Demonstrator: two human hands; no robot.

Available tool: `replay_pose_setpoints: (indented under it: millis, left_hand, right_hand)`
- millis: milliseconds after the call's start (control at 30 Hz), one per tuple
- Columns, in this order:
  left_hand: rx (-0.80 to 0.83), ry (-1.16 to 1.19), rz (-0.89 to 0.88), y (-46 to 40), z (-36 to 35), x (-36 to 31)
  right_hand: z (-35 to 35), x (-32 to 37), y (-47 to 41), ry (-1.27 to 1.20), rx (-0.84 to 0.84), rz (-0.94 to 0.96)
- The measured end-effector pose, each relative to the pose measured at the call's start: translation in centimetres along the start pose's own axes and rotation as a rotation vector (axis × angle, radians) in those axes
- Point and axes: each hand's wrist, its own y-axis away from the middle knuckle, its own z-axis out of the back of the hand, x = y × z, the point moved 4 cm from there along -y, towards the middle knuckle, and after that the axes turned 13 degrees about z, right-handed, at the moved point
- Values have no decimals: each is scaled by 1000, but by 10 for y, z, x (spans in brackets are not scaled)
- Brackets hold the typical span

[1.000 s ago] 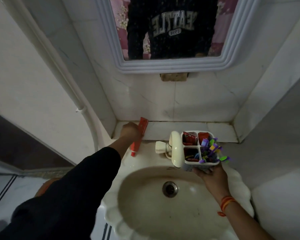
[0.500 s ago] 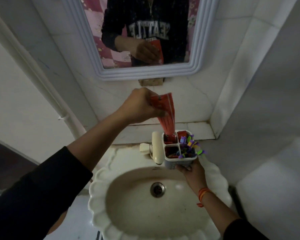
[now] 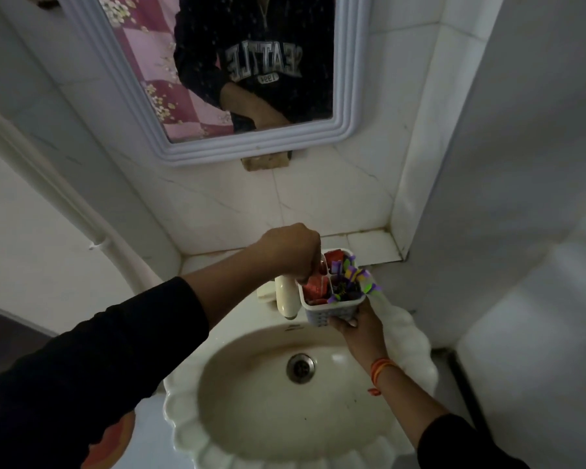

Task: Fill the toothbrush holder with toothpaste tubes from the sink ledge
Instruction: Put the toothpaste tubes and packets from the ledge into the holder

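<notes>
While the right hand (image 3: 356, 328) cups the toothbrush holder (image 3: 332, 299) from below, the left hand (image 3: 291, 250) pinches a red toothpaste tube (image 3: 315, 286) into the compartment under its fingertips. Insertion looks nearly finished; next, release and withdraw.

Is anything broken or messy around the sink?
Nothing looks spilled or broken. The holder is held up above the sink by the right hand, not standing on the ledge, while the left hand pushes a red tube in.
</notes>
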Motion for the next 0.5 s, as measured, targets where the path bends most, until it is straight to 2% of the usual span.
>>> replay_pose_setpoints:
  millis: [200,367,433,500]
  left_hand:
    - [-82,-102,-46,3,3,-15]
    - [-93,-130,-14,-4,2,-20]
    - [-37,-117,-17,-6,1,-18]
    - [115,-32,-19,-14,2,-7]
  right_hand:
    - [-2,-3,-1,-19,-20,7]
    - [-2,-4,-2,-26,-17,13]
    - [-2,-5,-1,-31,-12,12]
    - [-2,-5,-1,-32,-13,10]
